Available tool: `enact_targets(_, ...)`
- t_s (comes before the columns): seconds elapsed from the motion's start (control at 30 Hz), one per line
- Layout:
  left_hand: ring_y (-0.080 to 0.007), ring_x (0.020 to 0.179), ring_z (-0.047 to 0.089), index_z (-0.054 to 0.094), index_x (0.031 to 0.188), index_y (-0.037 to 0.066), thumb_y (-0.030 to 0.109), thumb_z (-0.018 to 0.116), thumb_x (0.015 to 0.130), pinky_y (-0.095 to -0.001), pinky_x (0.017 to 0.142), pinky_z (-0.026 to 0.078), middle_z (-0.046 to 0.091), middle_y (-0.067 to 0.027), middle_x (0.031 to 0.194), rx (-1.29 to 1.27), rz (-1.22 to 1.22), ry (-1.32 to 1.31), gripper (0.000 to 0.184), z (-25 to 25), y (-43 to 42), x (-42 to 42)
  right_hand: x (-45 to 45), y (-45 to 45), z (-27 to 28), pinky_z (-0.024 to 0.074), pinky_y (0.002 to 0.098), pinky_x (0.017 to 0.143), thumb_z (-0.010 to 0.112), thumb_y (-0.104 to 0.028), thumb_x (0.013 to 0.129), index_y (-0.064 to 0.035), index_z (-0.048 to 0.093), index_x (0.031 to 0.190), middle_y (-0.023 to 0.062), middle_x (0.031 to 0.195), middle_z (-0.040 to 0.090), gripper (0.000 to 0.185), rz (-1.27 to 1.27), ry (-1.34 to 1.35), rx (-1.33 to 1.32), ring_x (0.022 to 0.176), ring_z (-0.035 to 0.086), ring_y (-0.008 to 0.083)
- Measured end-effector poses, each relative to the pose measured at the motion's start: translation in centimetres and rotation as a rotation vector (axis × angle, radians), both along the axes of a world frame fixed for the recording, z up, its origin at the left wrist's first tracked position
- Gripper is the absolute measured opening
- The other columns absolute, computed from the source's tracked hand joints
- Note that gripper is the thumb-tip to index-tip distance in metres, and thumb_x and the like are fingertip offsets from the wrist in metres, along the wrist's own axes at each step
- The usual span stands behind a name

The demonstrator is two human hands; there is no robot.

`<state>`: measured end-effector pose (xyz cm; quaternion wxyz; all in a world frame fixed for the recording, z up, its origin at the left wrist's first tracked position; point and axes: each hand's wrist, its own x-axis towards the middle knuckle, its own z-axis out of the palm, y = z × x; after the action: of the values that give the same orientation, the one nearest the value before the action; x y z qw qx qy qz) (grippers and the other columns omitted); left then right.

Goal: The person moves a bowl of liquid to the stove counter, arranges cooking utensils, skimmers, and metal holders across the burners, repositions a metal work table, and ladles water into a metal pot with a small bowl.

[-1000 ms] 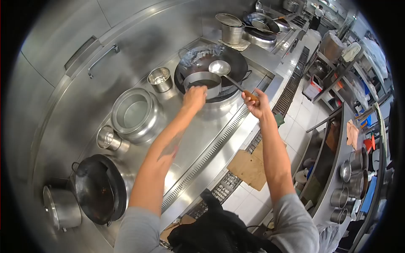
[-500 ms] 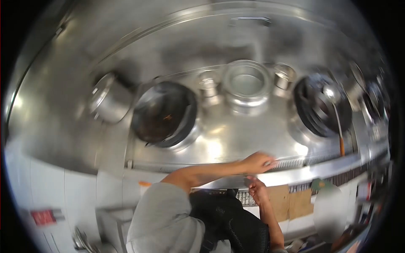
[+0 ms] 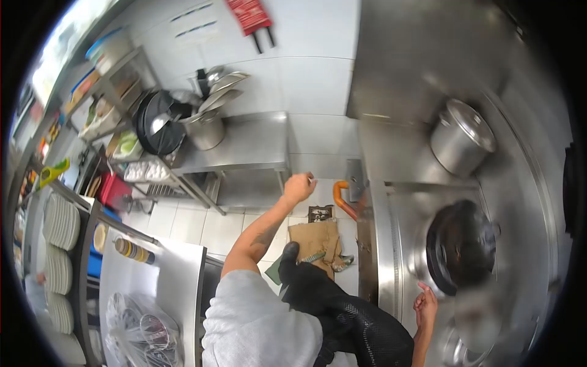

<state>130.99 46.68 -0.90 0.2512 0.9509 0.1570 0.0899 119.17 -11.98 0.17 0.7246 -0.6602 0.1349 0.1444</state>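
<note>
My left hand (image 3: 299, 188) is stretched forward over the walkway, its fingers curled in with nothing visible in them. Beneath it a flattened piece of cardboard (image 3: 314, 235) lies on the tiled floor. On the other side, my right hand (image 3: 426, 304) hangs near the front of the steel stove (image 3: 386, 244), index finger out and the rest loosely bent. It holds nothing that I can see. The closest thing to it is a dark wok (image 3: 461, 244) on its burner, apart from the hand.
A lidded steel pot (image 3: 463, 137) stands at the stove's far end. An orange pipe (image 3: 340, 199) bends out beside the stove. Ahead, a steel table (image 3: 257, 137) carries a pot of ladles (image 3: 206, 129). At left are plate stacks (image 3: 59, 263) and a counter with a plastic bag (image 3: 143, 330).
My view has turned left from the stove front to the walkway and side table. My hands, close together before, are now apart, with the left one reaching forward.
</note>
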Motion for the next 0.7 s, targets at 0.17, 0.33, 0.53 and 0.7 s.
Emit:
enact_targets(0.17,-0.0386,0.102,0.063,0.057,0.129,0.005,0.033,0.065,0.089,-0.046,0.086,0.052,0.065,-0.0217,0.112,0.014,0.505,-0.371,0.05,1.0,21.2,0.0,9.0,18.3,1.0,0.0344,0.0218,0.047,0.05,-0.033,0.104,-0.0005,0.06,0.122,-0.0019,0.06,0.049,0.038,0.272,0.044,-0.135,0.05,0.044,0.0071)
enact_targets(0.33,-0.0429,0.126,0.045,0.033,0.15,0.004,0.038,0.078,0.078,-0.0504,0.102,0.039,0.044,-0.0252,0.14,0.431,0.646,-0.699,0.091,6.0,38.1,0.2,12.2,32.7,1.3,0.0395,0.0223,0.051,0.047,-0.034,0.105,-0.0034,0.06,0.125,0.0018,0.069,0.059,0.038,0.557,0.231,-0.201,0.057,0.053,0.0083)
enact_targets(0.53,-0.0394,0.135,0.037,0.027,0.154,0.009,0.04,0.087,0.066,-0.0546,0.109,0.029,0.031,-0.0222,0.152,0.629,0.354,-0.606,0.111,14.9,41.1,3.5,17.1,42.0,1.3,0.0413,0.0217,0.054,0.047,-0.034,0.105,-0.0055,0.06,0.125,0.0025,0.076,0.062,0.037,0.567,0.221,-0.222,0.061,0.054,0.008)
enact_targets(0.7,-0.0385,0.138,0.035,0.021,0.157,0.028,0.022,0.08,0.07,-0.0529,0.108,0.033,0.026,-0.0221,0.156,0.821,0.371,-0.259,0.106,15.1,45.4,7.8,20.9,48.7,-0.1,0.0428,0.0218,0.057,0.054,-0.03,0.103,-0.0058,0.061,0.125,0.0019,0.079,0.063,0.033,0.768,0.108,-0.252,0.064,0.055,0.0069)
